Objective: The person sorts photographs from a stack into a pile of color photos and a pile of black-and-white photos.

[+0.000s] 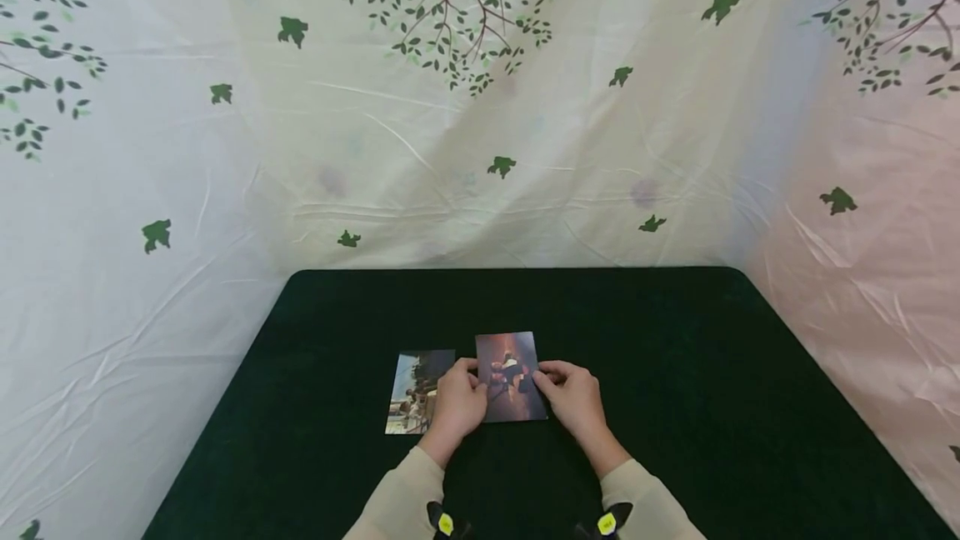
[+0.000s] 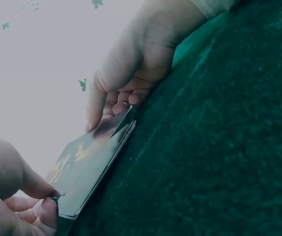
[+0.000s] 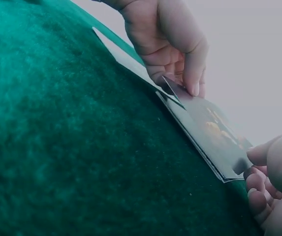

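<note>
A purplish photo print [image 1: 516,403] with small figures lies on top of a thin stack of prints [image 3: 200,151] on the dark green cloth. My left hand [image 1: 460,401] pinches the left edge of this top print between thumb and fingers. At the opposite edge, my right hand [image 1: 576,398] pinches the same print. Both wrist views show its near corners bent up slightly from the layers underneath. Another photo print [image 1: 407,394], with a pale sky and a dark upper corner, lies just left of the stack, partly hidden behind my left hand.
Dark green velvety cloth [image 1: 675,373] covers the table around the prints. White curtains [image 1: 420,157] with printed leaves and branches stand along the table's back and both sides.
</note>
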